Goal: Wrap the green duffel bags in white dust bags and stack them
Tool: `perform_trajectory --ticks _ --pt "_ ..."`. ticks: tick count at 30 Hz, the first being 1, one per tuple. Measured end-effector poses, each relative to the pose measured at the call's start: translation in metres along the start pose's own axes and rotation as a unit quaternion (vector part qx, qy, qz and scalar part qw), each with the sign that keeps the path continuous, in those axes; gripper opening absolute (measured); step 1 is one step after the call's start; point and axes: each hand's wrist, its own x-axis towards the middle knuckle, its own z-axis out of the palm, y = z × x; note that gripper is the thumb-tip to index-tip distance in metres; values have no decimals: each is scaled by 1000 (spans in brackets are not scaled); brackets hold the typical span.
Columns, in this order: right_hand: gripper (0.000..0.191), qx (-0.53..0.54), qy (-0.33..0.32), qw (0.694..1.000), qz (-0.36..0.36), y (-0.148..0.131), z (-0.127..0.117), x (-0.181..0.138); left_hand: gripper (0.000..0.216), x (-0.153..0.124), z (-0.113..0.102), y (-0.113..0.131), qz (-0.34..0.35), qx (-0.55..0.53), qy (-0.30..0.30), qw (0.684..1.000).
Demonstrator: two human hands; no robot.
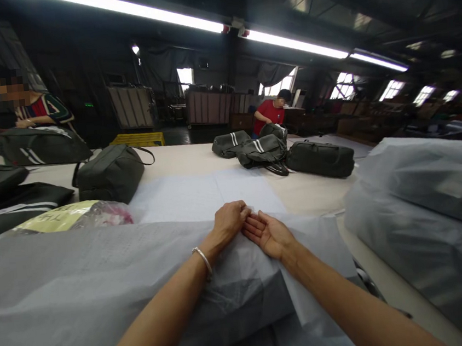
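A large translucent greyish plastic bag [102, 280] lies in front of me, with a dark item [265, 301] showing faintly through it. My left hand [231, 218], a bracelet at its wrist, is closed with curled fingers at the plastic's far edge and seems to pinch it. Right beside it, my right hand [271, 236] rests palm up on the plastic, its fingers stretched toward the left fingertips. The two hands meet at the fingertips. Beyond them, pale thin sheets [204, 192] lie flat on the table.
Dark bags [111, 174] stand at left, near a clear packet with a yellow label [58, 217]. More dark bags [320, 158] lie across the table [183, 157]. Plastic-wrapped bags [425, 218] are piled at right. Two co-workers [271, 112] [48, 107] handle bags. A yellow crate [137, 140] stands behind.
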Motion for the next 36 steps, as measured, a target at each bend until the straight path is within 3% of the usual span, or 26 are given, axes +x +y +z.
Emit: perform_trajectory --ticks 5,9,11,13,15,18,21,24,27,30,33,36 --pt "27 -10 2 1000 3 -3 4 -4 26 6 8 -1 -30 4 18 999" --pt "19 -72 -21 997 0 -10 10 -24 25 4 14 -3 -30 17 31 999" --pt "17 -147 -60 986 -41 -16 8 -50 24 3 18 -4 -25 25 35 999" --pt "24 -252 -89 955 -127 -23 -3 -85 23 2 22 -5 -21 31 35 999" --pt "36 -356 -54 902 -239 -28 -24 -126 24 1 26 -7 -19 35 32 999" --pt "47 -426 98 823 -363 -25 -75 -178 28 2 30 -8 -19 36 26 999" --pt "59 -453 186 793 -362 -4 -132 -201 29 4 32 -10 -18 39 25 999" --pt "81 -500 185 792 -298 25 -163 -191 29 5 32 -11 -15 43 27 999" --pt "88 -479 147 825 -260 43 -153 -167 28 4 32 -10 -12 52 31 998" --pt "71 -450 127 849 -247 38 -119 -151 28 1 30 -8 -9 63 35 997" --pt "49 -452 147 831 -287 23 -90 -150 30 -1 27 -6 -7 70 37 997" --pt "38 -447 142 818 -332 14 -78 -153 31 -3 25 -5 -5 71 37 997"
